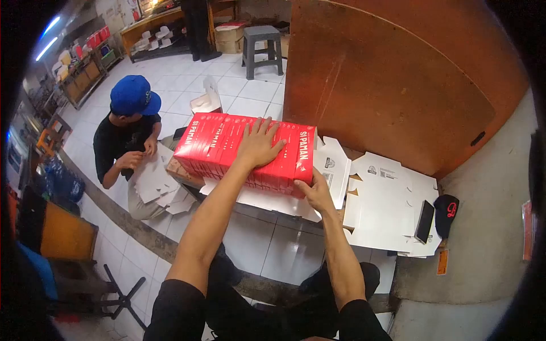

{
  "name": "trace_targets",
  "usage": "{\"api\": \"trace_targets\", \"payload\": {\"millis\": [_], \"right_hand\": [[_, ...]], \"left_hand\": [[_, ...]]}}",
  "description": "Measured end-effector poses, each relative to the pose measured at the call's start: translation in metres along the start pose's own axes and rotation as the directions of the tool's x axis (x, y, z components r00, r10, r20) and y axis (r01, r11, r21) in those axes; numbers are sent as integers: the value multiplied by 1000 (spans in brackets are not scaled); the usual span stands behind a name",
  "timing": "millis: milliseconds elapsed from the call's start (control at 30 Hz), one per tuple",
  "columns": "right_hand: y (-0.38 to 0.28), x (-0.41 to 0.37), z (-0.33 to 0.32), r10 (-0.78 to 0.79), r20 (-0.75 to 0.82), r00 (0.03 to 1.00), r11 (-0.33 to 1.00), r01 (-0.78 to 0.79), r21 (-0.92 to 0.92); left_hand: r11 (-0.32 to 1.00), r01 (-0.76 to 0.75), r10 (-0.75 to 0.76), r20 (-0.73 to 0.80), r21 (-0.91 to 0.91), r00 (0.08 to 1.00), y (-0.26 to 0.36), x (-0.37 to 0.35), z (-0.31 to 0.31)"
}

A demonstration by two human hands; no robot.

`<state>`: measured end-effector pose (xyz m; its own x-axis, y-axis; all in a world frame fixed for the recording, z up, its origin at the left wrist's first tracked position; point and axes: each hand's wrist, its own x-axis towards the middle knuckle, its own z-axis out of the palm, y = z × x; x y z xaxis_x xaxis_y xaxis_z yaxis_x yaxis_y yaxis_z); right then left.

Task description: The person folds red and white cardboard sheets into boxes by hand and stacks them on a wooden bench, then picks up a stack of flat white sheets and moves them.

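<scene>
A tight row of red cartons (216, 148) printed "SI PAMAN" stands on a low bench in front of me. Flat on top of the row lies my left hand (259, 146), fingers spread. My right hand (316, 192) grips the lower right corner of the end carton (305, 150), its thumb on the near side and some fingers hidden. Unfolded white cardboard blanks (380, 210) lie to the right, and another white sheet (333, 165) sits just behind my right hand.
A person in a blue cap (132, 96) sits at the left with white cardboard pieces (156, 176). A phone (424, 221) and a black cap (446, 216) rest at the right. A brown panel (387, 79) rises behind the bench; a grey stool (262, 48) stands farther back.
</scene>
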<state>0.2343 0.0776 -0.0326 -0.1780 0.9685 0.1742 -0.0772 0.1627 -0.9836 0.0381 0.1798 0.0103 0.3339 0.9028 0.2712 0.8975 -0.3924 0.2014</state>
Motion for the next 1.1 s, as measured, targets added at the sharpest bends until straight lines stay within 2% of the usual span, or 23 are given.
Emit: {"api": "trace_targets", "payload": {"millis": [200,300,400,500,600,700,800,900,1100], "right_hand": [[17,-4,2,-2,9,1000,997,2,73],[31,1,-5,103,126,987,890,-148,431],[35,9,-2,321,100,942,763,-319,562],[33,14,4,309,138,941,726,-327,605],[36,15,8,289,90,953,829,-296,474],[50,35,-18,466,93,880,829,-471,300],[21,67,-18,395,-109,912,913,-376,160],[-16,90,-4,410,-202,889,911,-390,135],[-4,96,-29,393,-76,916,894,-362,266]], "left_hand": [[1000,7,-8,-19,-22,1000,2,1,-3],[999,9,-9,-16,-32,1000,2,1,-2],[999,13,-14,-22,-36,1000,2,1,-1],[999,27,-27,-3,-17,1000,3,2,-2],[1000,27,-27,2,-7,1000,6,4,-2],[999,24,-24,1,-23,1000,5,2,-2],[1000,17,-17,-7,-24,1000,3,2,-2],[1000,10,-10,-9,-23,1000,3,2,-3],[999,19,-20,-28,-32,999,2,3,-2]]}}
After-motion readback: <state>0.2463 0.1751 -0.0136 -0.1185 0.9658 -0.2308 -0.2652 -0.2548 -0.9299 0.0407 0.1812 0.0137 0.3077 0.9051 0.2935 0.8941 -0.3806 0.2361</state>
